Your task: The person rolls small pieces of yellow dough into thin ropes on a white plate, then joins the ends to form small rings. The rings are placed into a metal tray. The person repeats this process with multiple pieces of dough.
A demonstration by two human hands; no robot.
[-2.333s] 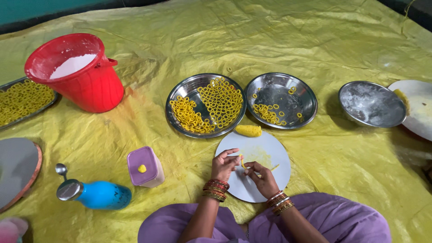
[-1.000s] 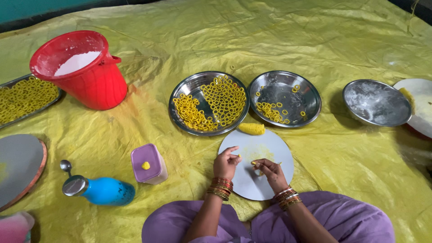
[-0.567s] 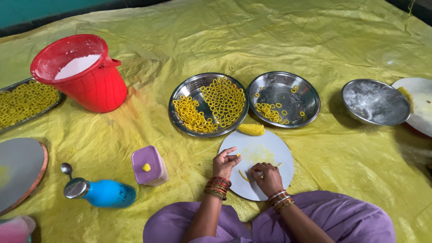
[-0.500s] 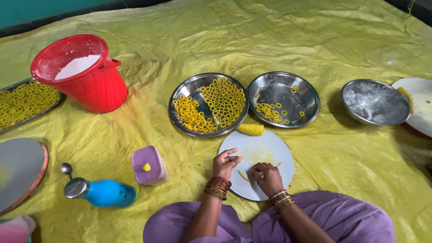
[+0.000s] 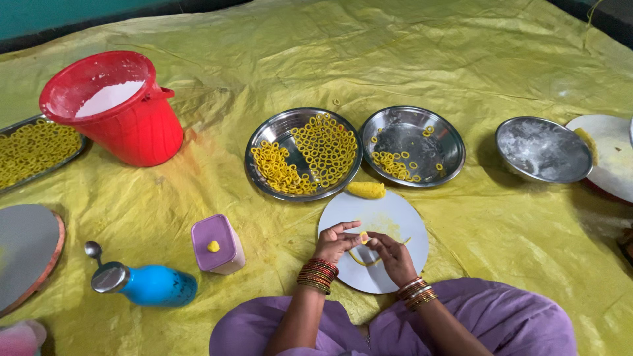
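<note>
A yellow sheet (image 5: 422, 59) fills the frame. At upper left stands a red bucket (image 5: 125, 112) holding white powder. In the middle lie two steel plates, the left plate (image 5: 303, 155) crowded with yellow dough rings, the right plate (image 5: 412, 145) with fewer. Below them, at lower centre, is a round white board (image 5: 402, 221). On it the left hand (image 5: 335, 242) and right hand (image 5: 394, 254) meet, fingertips pinched on a thin yellow dough strip (image 5: 364, 238). A dough lump (image 5: 366, 190) sits at the board's top edge.
</note>
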